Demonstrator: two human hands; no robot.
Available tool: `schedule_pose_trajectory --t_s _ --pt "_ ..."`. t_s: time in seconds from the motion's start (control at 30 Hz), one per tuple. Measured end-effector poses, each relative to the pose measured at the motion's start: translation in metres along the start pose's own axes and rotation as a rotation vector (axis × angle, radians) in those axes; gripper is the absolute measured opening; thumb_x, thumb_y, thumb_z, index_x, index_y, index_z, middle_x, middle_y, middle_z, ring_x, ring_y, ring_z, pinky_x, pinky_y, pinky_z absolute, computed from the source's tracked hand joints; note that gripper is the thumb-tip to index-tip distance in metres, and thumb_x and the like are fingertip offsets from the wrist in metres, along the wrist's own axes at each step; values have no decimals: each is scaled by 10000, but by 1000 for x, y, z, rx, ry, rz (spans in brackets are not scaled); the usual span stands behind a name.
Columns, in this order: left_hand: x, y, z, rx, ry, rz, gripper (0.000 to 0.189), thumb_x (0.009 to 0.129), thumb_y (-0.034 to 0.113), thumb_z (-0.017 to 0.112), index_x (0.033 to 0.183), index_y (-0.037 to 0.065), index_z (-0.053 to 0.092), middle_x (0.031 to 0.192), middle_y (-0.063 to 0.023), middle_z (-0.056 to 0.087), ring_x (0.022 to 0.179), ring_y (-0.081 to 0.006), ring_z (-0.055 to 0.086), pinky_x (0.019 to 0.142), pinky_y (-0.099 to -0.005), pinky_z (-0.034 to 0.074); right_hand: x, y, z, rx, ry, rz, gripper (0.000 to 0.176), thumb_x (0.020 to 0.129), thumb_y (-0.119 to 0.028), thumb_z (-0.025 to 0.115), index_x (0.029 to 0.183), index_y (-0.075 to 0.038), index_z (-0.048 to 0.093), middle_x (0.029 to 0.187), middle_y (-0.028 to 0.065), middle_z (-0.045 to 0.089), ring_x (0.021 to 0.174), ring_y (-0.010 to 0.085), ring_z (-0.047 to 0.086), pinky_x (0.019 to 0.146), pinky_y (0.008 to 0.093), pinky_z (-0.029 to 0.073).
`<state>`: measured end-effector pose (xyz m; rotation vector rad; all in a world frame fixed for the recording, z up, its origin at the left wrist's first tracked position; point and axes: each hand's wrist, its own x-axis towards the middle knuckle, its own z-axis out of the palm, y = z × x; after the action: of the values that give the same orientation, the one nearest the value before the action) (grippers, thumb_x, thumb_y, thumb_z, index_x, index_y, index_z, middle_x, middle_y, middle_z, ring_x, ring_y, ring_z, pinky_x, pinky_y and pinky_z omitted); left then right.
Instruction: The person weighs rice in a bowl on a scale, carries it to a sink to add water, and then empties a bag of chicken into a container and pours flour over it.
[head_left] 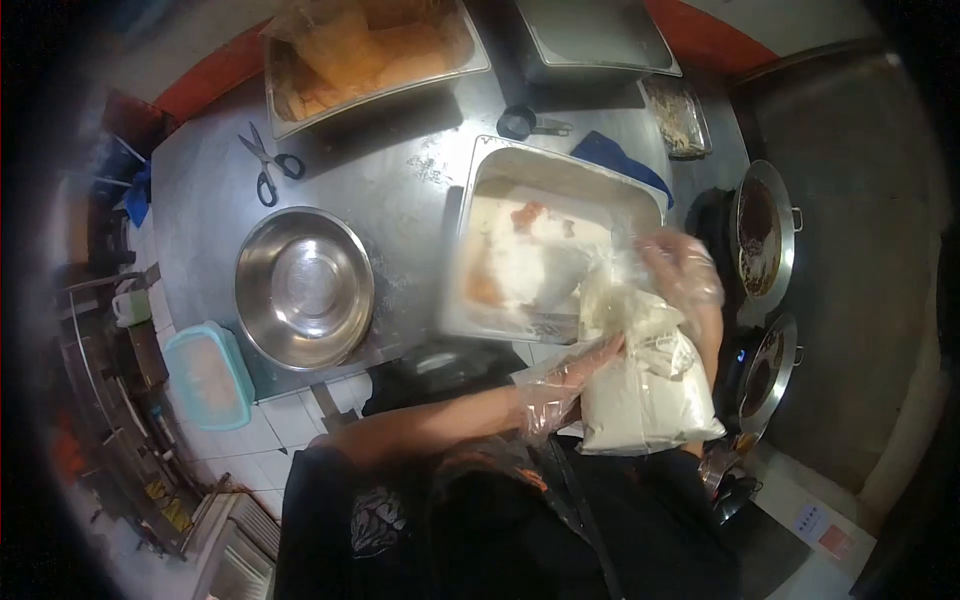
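Note:
A clear plastic bag of white powder (650,400) hangs tilted at the near right edge of a steel pan (470,200). My left hand (570,380), in a clear plastic glove, is closed around the bag's left side below its neck. At the bag's mouth is my right hand (685,265), also gloved and slightly blurred, its fingers curled on the plastic. Inside the pan lies a heap of white powder (515,250) with reddish-orange patches. The bag's open end points into the pan.
An empty steel bowl (305,285) and scissors (265,165) are on the left. A tub of orange contents (370,70), a second pan (600,45), a black cup (517,122) and a blue cloth (620,160) lie beyond. Woks (765,235) stand right; a teal-lidded container (210,375) sits lower left.

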<state>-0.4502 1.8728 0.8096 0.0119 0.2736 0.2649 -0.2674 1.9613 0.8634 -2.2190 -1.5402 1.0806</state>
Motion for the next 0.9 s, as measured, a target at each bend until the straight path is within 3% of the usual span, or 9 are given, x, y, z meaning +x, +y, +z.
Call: schedule_pose_trajectory --t_s 0.03,0.07,0.13,0.43,0.53,0.63,0.73,0.83,0.9 --pt "-8 2 5 -4 25 -6 810 907 587 531 1493 116 228 1473 -99 373 1320 -213 425 1064 -412 416 2 21 17 -173 196 -166 401 879 -348 635 991 36 668 886 173 688 738 287 655 696 388 499" --pt "-16 1 10 -11 46 -18 815 906 592 527 1497 124 219 1482 -95 361 1330 -218 413 1061 -415 419 -1 21 20 -174 206 -153 401 879 -348 635 991 36 668 886 173 688 738 287 655 696 388 499" --pt "-26 6 11 11 18 -3 812 902 601 521 1499 142 218 1484 -92 359 1329 -226 414 1065 -424 415 14 8 20 47 -98 -90 398 881 -356 624 996 21 680 842 175 689 704 269 644 688 368 494" --pt "-45 -3 -19 -123 89 -27 806 871 616 556 1477 171 265 1468 -88 384 1319 -232 425 1079 -447 400 15 -7 52 -178 -137 -95 282 881 -274 635 963 -10 694 787 84 671 676 154 583 634 308 466" --pt "-43 -5 -20 -159 53 -73 826 849 647 568 1473 188 280 1455 -76 405 1307 -237 437 1087 -445 390 -8 -3 40 -63 94 -13 272 879 -257 640 947 2 689 775 67 668 675 119 576 627 295 462" --pt "-33 -4 -23 -96 -71 -77 829 867 677 510 1481 173 273 1442 -72 427 1306 -225 440 1081 -425 394 -23 -4 34 -220 189 -28 366 883 -350 605 966 -5 695 766 181 675 667 252 631 664 376 476" --pt "-20 -8 -30 -71 -110 -138 840 875 670 506 1500 179 235 1474 -73 381 1333 -218 404 1100 -421 363 -19 17 16 170 191 25 362 885 -299 652 1017 38 659 859 123 677 737 153 600 680 307 482" --pt "-17 -12 -38 15 -120 -167 899 858 700 500 1513 162 199 1502 -88 333 1358 -230 365 1113 -418 329 -46 8 17 -14 196 94 328 888 -291 637 994 16 681 772 78 666 655 142 579 622 304 460" --pt "-13 -5 -42 99 -126 -151 958 842 729 493 1526 145 163 1531 -103 285 1383 -243 326 1126 -415 296 -44 17 26 -253 548 8 290 888 -266 653 927 22 664 732 19 612 627 69 501 569 259 417"
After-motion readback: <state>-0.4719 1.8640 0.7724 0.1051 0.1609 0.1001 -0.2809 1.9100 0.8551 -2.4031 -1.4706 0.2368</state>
